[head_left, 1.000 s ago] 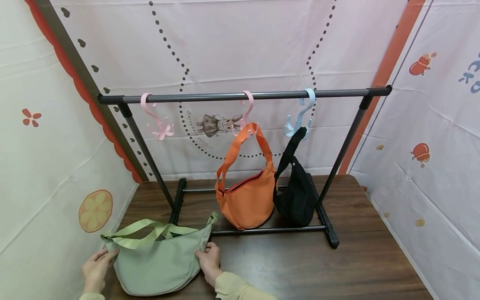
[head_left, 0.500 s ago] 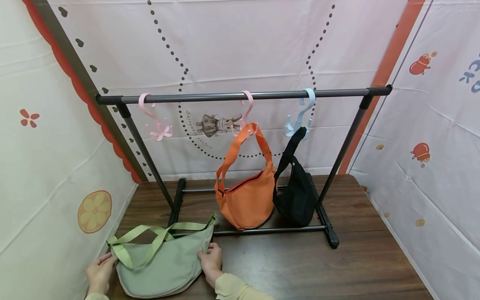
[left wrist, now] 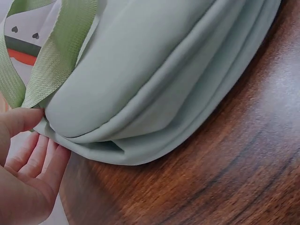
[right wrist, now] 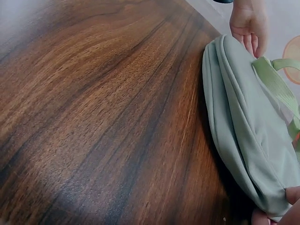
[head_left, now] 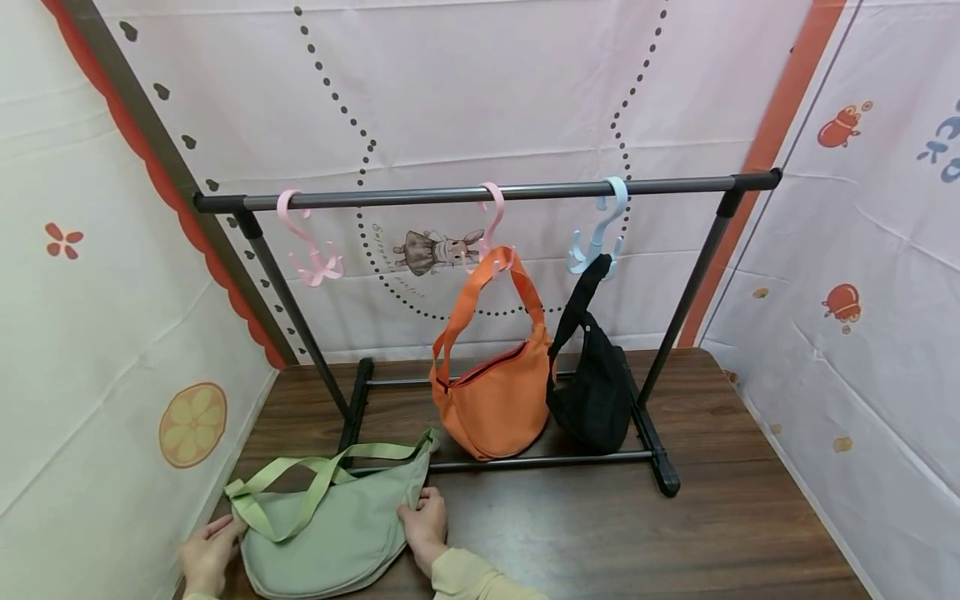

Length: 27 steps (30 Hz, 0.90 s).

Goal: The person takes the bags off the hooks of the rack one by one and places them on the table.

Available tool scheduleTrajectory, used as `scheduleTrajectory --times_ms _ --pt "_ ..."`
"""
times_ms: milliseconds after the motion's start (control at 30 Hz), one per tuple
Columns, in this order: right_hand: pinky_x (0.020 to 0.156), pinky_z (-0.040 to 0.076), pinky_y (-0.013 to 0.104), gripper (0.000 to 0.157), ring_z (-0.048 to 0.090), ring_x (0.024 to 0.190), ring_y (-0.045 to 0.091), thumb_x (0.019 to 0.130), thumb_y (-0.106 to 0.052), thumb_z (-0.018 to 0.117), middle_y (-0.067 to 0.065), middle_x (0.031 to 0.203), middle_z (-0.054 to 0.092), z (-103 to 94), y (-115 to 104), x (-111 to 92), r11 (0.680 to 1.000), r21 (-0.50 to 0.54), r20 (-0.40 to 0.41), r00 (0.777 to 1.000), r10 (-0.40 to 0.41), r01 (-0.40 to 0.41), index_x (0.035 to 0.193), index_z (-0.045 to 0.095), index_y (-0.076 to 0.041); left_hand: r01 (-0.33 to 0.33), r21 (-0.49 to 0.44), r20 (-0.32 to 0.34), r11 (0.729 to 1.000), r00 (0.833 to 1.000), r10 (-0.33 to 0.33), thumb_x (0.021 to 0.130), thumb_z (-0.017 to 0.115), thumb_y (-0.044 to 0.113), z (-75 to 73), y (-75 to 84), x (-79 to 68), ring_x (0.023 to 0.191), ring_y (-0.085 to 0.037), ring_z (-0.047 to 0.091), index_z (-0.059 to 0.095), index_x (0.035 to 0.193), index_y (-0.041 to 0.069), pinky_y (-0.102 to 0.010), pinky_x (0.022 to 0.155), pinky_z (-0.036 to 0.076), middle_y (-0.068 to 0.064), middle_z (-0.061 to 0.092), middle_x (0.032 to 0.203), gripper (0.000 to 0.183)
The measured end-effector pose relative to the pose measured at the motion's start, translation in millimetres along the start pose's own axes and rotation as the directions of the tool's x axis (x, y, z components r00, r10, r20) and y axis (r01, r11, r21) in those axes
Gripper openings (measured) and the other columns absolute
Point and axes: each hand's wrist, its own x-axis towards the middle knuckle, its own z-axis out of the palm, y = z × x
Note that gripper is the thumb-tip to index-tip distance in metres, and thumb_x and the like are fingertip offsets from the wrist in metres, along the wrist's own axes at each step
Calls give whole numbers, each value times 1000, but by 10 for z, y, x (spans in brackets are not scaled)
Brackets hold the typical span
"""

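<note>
A pale green shoulder bag [head_left: 337, 533] stands at the front left of the table, its lighter green strap [head_left: 313, 492] looped loosely over the top. At its left end my left hand [head_left: 210, 554] pinches the fabric between thumb and fingers, close to where the strap [left wrist: 63, 51] joins. My right hand [head_left: 426, 525] grips the right edge of the bag; in the right wrist view only the tips of its fingers [right wrist: 293, 194] show at the corner. Seen from the left wrist, the bag's lower edge [left wrist: 140, 154] is close over the wood.
Behind the bag stands a black metal rack [head_left: 420, 197]. An orange bag [head_left: 498, 408] hangs from a pink hook [head_left: 492, 217], and a black bag [head_left: 592, 392] from a blue hook [head_left: 603, 225]. Another pink hook [head_left: 315, 258] on the left carries nothing. Printed cloth [head_left: 97, 350] walls the table [head_left: 570, 533].
The left end of the green bag has shifted right along with my left hand. Its strap has slumped forward over the front. The right hand has barely moved.
</note>
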Motion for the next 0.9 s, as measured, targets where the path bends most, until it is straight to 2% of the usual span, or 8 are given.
scheduleTrajectory --times_ms 133,233,333,467,567,700,833,900 --pt "53 39 23 27 44 59 8 64 -2 74 0 66 52 -5 12 6 1000 -1 -4 1000 -4 4 85 57 -3 -15 35 12 999 1000 14 73 63 6 17 -1 -37 52 6 54 54 113 -14 -20 50 50 12 58 59 45" --pt "53 40 23 27 44 59 8 64 -2 74 0 65 52 -12 24 13 1000 7 -3 1000 -16 16 85 57 -2 -4 42 18 999 1000 3 75 62 6 31 -11 -37 53 8 54 51 117 -14 -19 51 51 14 57 59 47" --pt "53 40 23 27 44 59 8 63 -1 73 0 64 51 -22 32 21 1000 7 5 1000 -19 19 86 57 -2 -12 14 21 1000 1000 11 74 65 10 18 -101 32 52 8 55 61 109 1 -19 51 51 17 57 58 37" --pt "54 39 22 30 43 59 8 63 -1 73 0 65 50 -47 42 38 1000 10 31 999 -20 19 87 57 -2 -25 -10 42 1000 999 26 72 67 12 -7 -98 31 53 8 55 59 114 -1 -19 52 51 21 56 59 45" --pt "54 39 22 34 43 59 9 62 -1 73 2 66 51 -83 37 60 999 20 61 998 -34 33 91 56 0 -52 15 51 999 997 51 76 61 8 -23 34 -65 54 9 53 46 121 -17 -16 52 50 22 55 59 53" --pt "56 41 24 43 47 63 12 64 -3 74 7 74 54 -158 -8 84 999 0 124 991 -53 54 102 53 4 -119 159 -11 980 992 122 81 55 5 -47 199 -133 51 15 46 50 117 -17 -10 48 42 25 52 56 42" --pt "58 41 25 56 50 73 17 67 -5 73 11 88 53 -250 -92 86 996 -9 196 977 -87 91 116 48 6 -168 335 -68 927 977 201 82 55 9 -21 433 -193 50 19 37 50 118 -15 -7 48 36 -4 65 68 43" --pt "61 41 27 62 50 79 22 68 -6 72 13 95 52 -290 -137 87 992 -7 223 967 -121 125 122 44 6 -201 394 -69 897 967 247 83 54 12 11 549 -223 54 13 44 51 117 -13 -10 53 40 -20 65 86 42"
